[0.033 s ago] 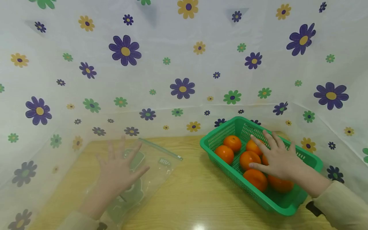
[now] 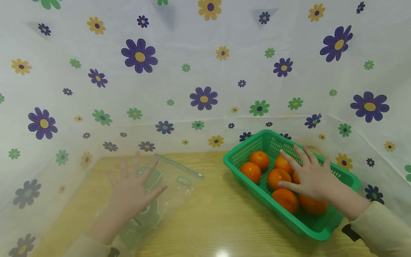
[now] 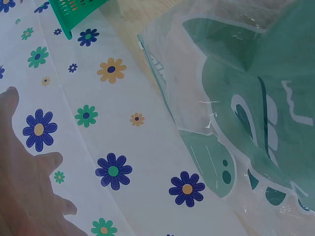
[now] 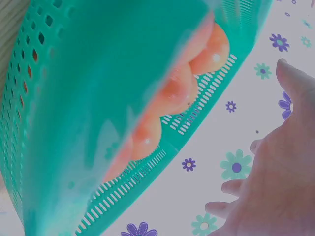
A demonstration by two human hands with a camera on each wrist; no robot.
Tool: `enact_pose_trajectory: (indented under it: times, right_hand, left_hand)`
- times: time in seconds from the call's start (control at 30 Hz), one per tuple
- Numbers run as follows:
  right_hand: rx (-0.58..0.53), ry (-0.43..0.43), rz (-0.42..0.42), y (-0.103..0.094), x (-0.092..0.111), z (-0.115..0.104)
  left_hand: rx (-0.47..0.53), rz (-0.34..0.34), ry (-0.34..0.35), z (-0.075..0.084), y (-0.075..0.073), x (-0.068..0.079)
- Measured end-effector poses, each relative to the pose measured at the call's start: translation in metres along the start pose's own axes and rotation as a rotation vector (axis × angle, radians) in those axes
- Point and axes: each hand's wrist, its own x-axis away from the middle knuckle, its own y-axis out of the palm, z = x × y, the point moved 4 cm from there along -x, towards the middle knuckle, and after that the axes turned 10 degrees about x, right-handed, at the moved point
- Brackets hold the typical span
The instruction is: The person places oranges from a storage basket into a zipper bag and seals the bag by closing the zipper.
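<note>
My left hand [image 2: 130, 192] is held with fingers spread above a clear zip bag [image 2: 152, 214] printed with a green cartoon figure. The bag lies flat, its slider strip at the far edge; the hand hides part of it. In the left wrist view, the hand [image 3: 24, 182] shows at the left edge, apart from the bag [image 3: 256, 98]. My right hand [image 2: 313, 180] spreads its fingers over a green plastic basket [image 2: 257, 196] holding several oranges [image 2: 250, 173], partly covering them. The right wrist view shows this hand [image 4: 275, 172] holding nothing, beside the basket wall [image 4: 108, 64].
A wooden tabletop [image 2: 205, 214] carries the bag on the left and the basket on the right. A white sheet with a flower print [image 2: 179, 71] stands behind the table and along both sides.
</note>
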Motion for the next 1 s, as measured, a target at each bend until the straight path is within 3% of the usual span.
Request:
enact_pose_trajectory:
  times: [0.3,0.6,1.0]
  right_hand:
    - [-0.042,0.026,-0.033,0.013,0.004,0.002]
    - [-0.028,0.059,-0.062,0.013,0.006,0.014]
    - [-0.018,0.098,-0.065,0.023,0.018,0.030]
  left_hand:
    - [-0.035,-0.055,-0.030,-0.005,0.005,-0.002]
    - [0.009,-0.074,-0.024,-0.013,0.016,-0.010]
    - [0.042,-0.036,0.074,-0.011,0.029,-0.023]
